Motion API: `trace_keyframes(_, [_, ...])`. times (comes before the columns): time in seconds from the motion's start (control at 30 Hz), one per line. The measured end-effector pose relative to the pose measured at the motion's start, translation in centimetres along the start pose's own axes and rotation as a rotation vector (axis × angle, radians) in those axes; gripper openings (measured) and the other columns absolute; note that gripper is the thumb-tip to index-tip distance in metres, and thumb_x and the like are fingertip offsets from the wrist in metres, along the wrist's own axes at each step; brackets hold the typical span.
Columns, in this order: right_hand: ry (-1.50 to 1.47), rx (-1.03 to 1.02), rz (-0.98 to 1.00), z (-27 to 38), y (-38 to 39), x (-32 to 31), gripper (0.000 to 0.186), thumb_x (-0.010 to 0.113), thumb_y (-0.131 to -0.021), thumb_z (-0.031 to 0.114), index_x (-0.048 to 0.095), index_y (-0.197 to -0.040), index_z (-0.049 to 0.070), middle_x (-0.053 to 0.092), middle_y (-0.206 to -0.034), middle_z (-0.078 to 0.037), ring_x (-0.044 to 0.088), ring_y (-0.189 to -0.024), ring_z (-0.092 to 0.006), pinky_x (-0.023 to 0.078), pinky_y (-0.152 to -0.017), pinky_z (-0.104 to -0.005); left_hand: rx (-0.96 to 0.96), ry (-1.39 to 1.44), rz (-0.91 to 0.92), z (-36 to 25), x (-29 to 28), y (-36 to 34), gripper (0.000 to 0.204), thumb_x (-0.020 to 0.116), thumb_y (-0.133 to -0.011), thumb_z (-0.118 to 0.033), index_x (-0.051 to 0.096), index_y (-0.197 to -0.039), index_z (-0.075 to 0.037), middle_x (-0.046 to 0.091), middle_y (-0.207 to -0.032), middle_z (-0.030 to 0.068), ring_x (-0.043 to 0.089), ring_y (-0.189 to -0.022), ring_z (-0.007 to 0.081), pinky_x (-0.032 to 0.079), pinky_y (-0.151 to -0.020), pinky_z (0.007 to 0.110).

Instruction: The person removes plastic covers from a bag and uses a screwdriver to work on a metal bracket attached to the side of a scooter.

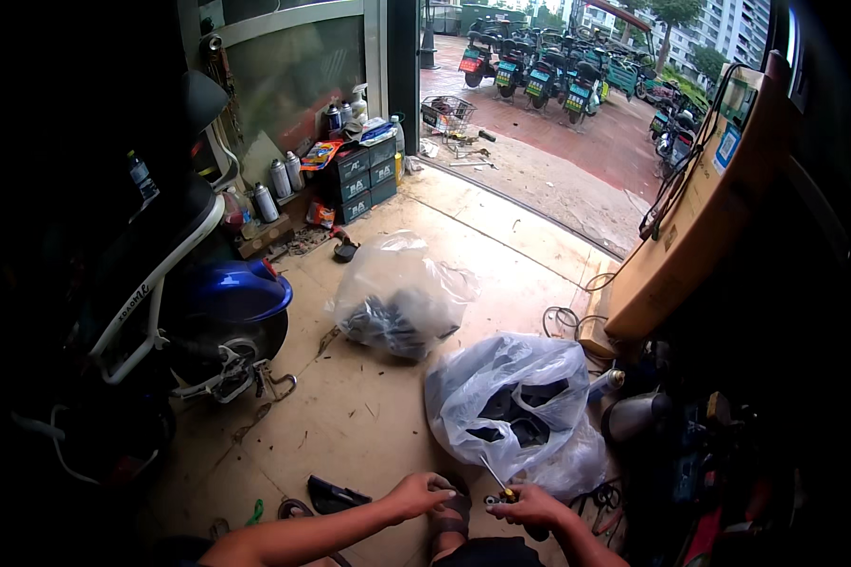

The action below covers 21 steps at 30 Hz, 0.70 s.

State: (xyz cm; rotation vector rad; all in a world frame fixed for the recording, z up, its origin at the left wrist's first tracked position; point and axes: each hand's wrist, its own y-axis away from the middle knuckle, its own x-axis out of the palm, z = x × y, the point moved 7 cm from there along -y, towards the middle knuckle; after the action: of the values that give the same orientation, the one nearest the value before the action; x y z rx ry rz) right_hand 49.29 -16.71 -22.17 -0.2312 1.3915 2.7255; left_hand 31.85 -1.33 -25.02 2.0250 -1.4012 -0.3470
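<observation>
Bottom ctr: my R grip [533, 507] closed round a screwdriver [509, 494], my L grip [420, 496] part open, empty. Plastic bag [456, 392] w/ dark pcs [503, 404], right of ctr.

Screwdriver [498, 480]: shiny metal shaft. White bag [449, 383]: thin, creased plastic. Blue fender [232, 291]: smooth, glossy. Floor [373, 402]: shinier toward far edge.

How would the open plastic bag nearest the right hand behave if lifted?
The plastic bag would probably sag, its thin film being creased. The dark parts inside look jumbled, so they would likely shift. With its top open, some might spill.
</observation>
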Motion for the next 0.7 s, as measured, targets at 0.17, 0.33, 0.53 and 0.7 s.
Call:
trace_keyframes(0.17, [0.133,-0.085,-0.014,8.3,-0.6,-5.5,0.03,0.08,-0.086,0.033,0.072,-0.092,0.005,0.066,-0.075,-0.001,0.058,-0.068,-0.008,0.047,-0.062,-0.026,0.027,0.005,-0.048,0.6,-0.7,-0.9,0.037,0.07,-0.095,-0.024,0.065,-0.12,0.002,0.071,-0.104,0.012,0.07,-0.085,0.0171,0.058,-0.071,0.029])
trace_keyframes(0.33, [-0.006,-0.609,-0.626,28.6,1.8,-22.1,0.074,0.083,-0.082,0.03,0.051,-0.134,-0.011,0.067,-0.082,-0.01,0.059,-0.066,-0.0117,0.05,-0.058,-0.0286,-0.003,0.012,-0.058,1.4,-0.7,-1.1,0.035,0.071,-0.094,-0.024,0.065,-0.119,0.001,0.072,-0.1,0.01,0.07,-0.082,0.0161,0.057,-0.073,0.03])
trace_keyframes(0.53, [-0.213,-0.813,-0.693,30.3,4.6,-20.3,0.048,0.077,-0.089,0.017,0.061,-0.126,-0.008,0.073,-0.084,-0.01,0.062,-0.066,-0.0123,0.052,-0.063,-0.0276,0.059,-0.027,-0.085,-0.1,-0.7,-1.2,0.038,0.069,-0.095,-0.027,0.065,-0.121,0.001,0.071,-0.11,0.0108,0.068,-0.095,0.0182,0.057,-0.081,0.033])
trace_keyframes(0.7, [-0.315,-0.626,-0.817,11.3,-1.4,-13.3,0.022,0.073,-0.09,0.009,0.07,-0.107,-0.004,0.073,-0.085,-0.007,0.066,-0.074,-0.0112,0.053,-0.066,-0.0258,0.183,-0.107,-0.064,0.9,0.3,-1.9,0.039,0.07,-0.094,-0.024,0.064,-0.122,0.001,0.071,-0.111,0.0114,0.068,-0.1,0.0184,0.056,-0.085,0.032])
